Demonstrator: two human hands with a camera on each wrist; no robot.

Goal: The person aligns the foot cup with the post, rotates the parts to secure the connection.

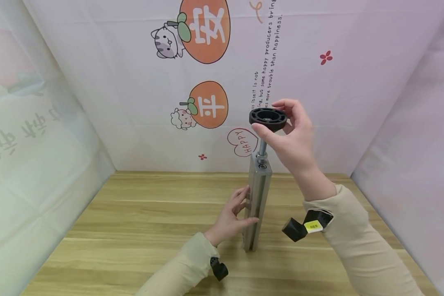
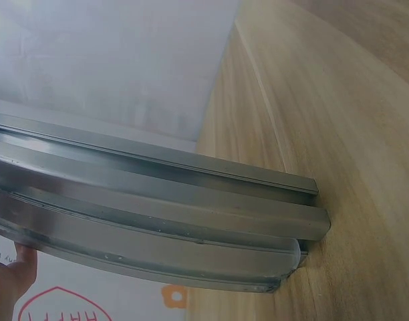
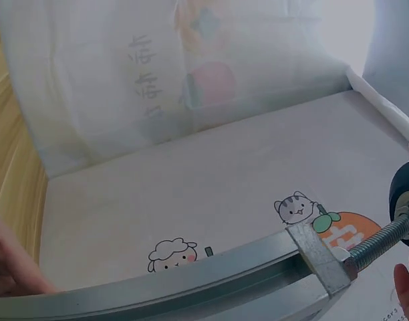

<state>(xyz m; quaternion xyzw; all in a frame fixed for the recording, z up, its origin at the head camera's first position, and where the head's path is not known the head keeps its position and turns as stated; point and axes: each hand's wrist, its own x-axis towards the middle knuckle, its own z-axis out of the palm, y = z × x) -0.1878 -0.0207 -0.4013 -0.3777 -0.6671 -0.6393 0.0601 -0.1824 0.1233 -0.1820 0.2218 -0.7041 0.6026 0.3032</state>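
An aluminium profile (image 1: 258, 197) stands upright on the wooden table, its grooved lower end (image 2: 278, 227) touching the tabletop in the left wrist view. From the plate (image 3: 319, 257) on its top end rises a threaded rod (image 3: 381, 242) with a nut at its base. The rod carries a round black levelling foot (image 1: 268, 117). My right hand (image 1: 294, 137) grips this foot by its rim, thumb in front and fingers behind. Lower down, my left hand (image 1: 231, 216) holds the profile, thumb on the near side and fingers at the left.
Printed white cloth (image 1: 151, 144) hangs behind the wooden table (image 1: 151, 213), and pale cloth walls stand at left (image 1: 40, 164) and right (image 1: 403, 144). A small black camera (image 1: 296, 229) is strapped to the right wrist, another (image 1: 219, 269) to the left.
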